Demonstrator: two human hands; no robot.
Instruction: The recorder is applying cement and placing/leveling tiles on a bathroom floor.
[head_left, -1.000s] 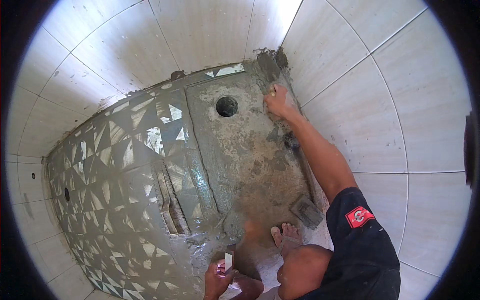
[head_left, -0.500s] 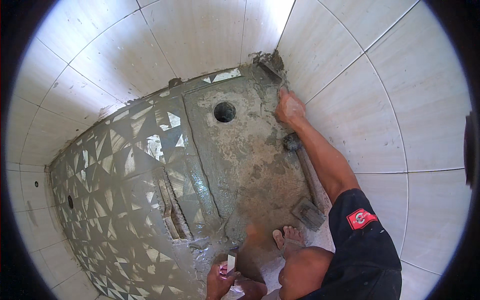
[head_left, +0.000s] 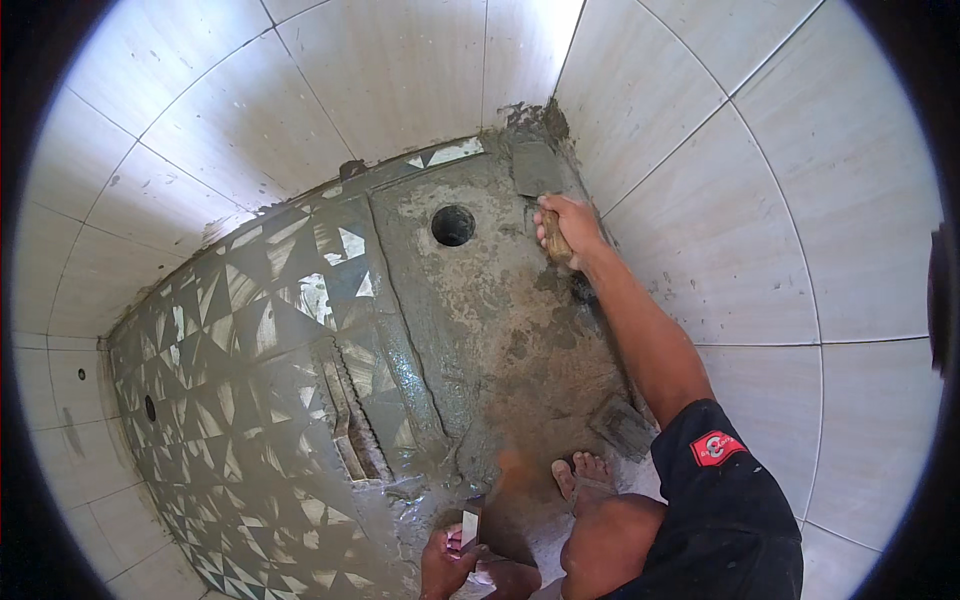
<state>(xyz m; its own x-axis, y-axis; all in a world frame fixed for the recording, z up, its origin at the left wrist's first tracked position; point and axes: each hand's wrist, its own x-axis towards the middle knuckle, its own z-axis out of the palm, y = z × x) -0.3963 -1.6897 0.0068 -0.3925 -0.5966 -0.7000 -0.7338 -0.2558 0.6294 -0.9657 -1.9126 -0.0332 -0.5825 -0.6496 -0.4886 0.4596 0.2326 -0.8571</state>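
Observation:
My right hand (head_left: 572,230) is wrapped round the wooden handle of a trowel (head_left: 537,168). Its grey blade lies against the wet mortar (head_left: 512,155) in the far right corner, where the two tiled walls meet. Down near my knee, my left hand (head_left: 447,562) grips a small flat piece with a pale face and a dark edge (head_left: 471,526), perhaps a tile offcut. Between the hands lies bare, rough mortar floor (head_left: 500,340) with a round drain hole (head_left: 453,226) at its far end.
Patterned triangle tiles (head_left: 240,370), smeared with grey, cover the left floor. A notched trowel (head_left: 355,440) rests on them. A mallet's dark head (head_left: 584,290) is partly behind my right forearm. A grey block-like tool (head_left: 622,428) lies beside my foot (head_left: 585,478). Cream tiled walls (head_left: 720,230) enclose the space.
The trowel has come out of the corner toward me and to the left, its blade turning from steeply tilted to flatter. My left hand stays almost where it was.

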